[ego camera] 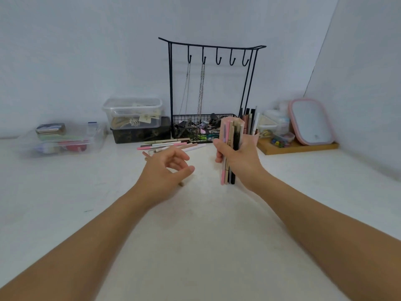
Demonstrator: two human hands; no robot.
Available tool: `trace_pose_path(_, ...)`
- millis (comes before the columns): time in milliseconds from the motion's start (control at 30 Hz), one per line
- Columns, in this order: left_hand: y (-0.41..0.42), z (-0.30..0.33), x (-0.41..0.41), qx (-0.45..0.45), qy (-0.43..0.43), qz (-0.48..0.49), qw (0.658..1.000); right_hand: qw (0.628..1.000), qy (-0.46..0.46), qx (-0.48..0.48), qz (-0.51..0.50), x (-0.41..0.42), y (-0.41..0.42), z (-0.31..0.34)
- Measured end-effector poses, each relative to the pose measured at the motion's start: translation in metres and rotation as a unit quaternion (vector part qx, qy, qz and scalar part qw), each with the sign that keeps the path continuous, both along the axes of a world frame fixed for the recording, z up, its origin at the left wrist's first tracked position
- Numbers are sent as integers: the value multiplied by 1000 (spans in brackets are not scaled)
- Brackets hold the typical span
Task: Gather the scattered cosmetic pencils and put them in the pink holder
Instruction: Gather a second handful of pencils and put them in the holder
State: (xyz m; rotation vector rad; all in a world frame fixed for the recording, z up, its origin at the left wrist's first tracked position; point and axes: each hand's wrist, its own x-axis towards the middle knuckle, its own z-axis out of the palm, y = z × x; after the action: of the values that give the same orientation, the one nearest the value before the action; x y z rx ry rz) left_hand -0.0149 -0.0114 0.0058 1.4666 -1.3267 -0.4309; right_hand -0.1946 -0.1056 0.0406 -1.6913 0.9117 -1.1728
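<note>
While the right hand (236,156) stands at centre right of the frame, its fingers are wrapped round a bundle of pencils (230,148), held upright. Pencil tops rise above the fist; lower ends stick out below it, just over the white table (195,235). Colours in the bundle: pink, tan, black.

Left hand (167,168), centre frame, low over the table. Fingers loosely curled, thumb and forefinger near each other but apart, nothing held as far as I can see. A tan pencil end (181,184) pokes out from under its heel, lying on the table.

Beyond the left hand, a loose heap of scattered pencils (171,144) lies flat in front of the black wire jewellery stand (208,88), well clear of the bundle.

Behind the right hand, more pencils stand upright in what is probably the pink holder (256,132); the hand hides most of it.

Right of frame: pink-rimmed mirror (310,122) on a wooden tray (303,148). Left of frame: clear plastic boxes (132,112).
</note>
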Motion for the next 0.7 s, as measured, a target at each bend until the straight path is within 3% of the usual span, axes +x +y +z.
trace_pose_path(167,-2,-4,5,-19,-8,10,1000,1000,-9,12,-1,2,-4,5)
trace_pose_path(367,-4,-6,10,-24,-40,17,999,976,-218,23,-12,-1,-53,89)
trace_pose_path(467,-4,-4,11,-23,-47,17,998,961,-275,18,6,4,-76,122)
trace_pose_path(700,-4,-4,12,-23,-37,17,999,974,-225,16,-21,23,-96,107)
